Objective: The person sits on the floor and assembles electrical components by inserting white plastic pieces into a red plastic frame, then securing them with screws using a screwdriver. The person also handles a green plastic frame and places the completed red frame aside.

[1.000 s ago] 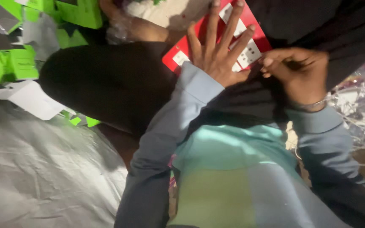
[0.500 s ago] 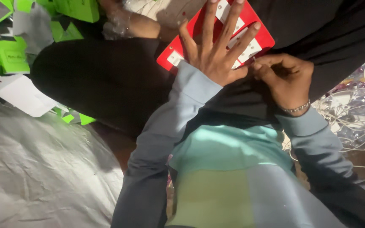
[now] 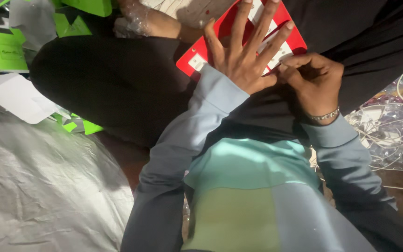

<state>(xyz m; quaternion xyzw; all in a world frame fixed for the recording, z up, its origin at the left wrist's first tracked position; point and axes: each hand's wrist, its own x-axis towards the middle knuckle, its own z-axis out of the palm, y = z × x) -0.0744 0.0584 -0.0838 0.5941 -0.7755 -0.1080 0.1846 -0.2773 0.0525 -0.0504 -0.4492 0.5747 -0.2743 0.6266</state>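
A wide sheet of crinkled silver foil [image 3: 38,186] fills the lower left of the view, and above it the person's dark-clad lap [image 3: 113,88] spreads across the middle, with the pale blue sleeves and the green and teal front of the top filling the lower centre. At the upper left lie bright green cartons [image 3: 5,51] and loose white card pieces [image 3: 19,95], some folded flat, some crumpled. On the right edge a tangle of thin white cables [image 3: 388,130] rests on clear plastic wrapping. The red card [image 3: 201,53], a flat red panel with small white rectangles on it, lies tilted on the lap at the top centre, partly running out of view. The left hand [image 3: 243,56] lies flat on the red card with its fingers spread wide, the palm pressing down on the lower part of the panel and the fingertips reaching towards its upper edge. The right hand [image 3: 316,84], with a thin silver bracelet [image 3: 325,115] at the wrist, sits just beside the left hand at the card's lower right edge, its fingers curled in and pressed together at the tips; it seems to pinch something small at the card's edge, though the shadow makes it hard to tell what.
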